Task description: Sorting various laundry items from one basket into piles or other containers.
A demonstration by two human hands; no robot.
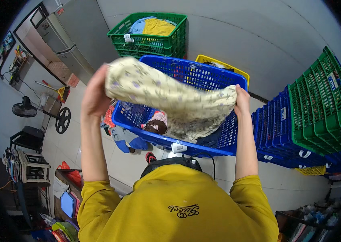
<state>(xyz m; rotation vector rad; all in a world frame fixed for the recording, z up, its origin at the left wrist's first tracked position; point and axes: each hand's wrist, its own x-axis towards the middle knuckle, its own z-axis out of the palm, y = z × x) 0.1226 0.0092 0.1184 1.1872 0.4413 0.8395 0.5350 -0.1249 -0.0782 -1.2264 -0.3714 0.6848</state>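
Observation:
A pale yellow cloth with a floral print stretches between my two hands above a blue plastic laundry basket. My left hand grips its left end, slightly blurred. At the other end, my right hand pinches a corner over the basket's right side. The cloth's lower middle sags into the basket and is blurred; what kind of garment or linen it is, I cannot tell. Inside the basket lie a dark brown bundled garment and a dark navy cloth, partly hidden by the printed one.
Behind stand a green crate of clothes and a yellow crate. Stacked blue crates and green crates rise at the right. Clothes lie on the floor left of the basket. A fan and a refrigerator stand farther left.

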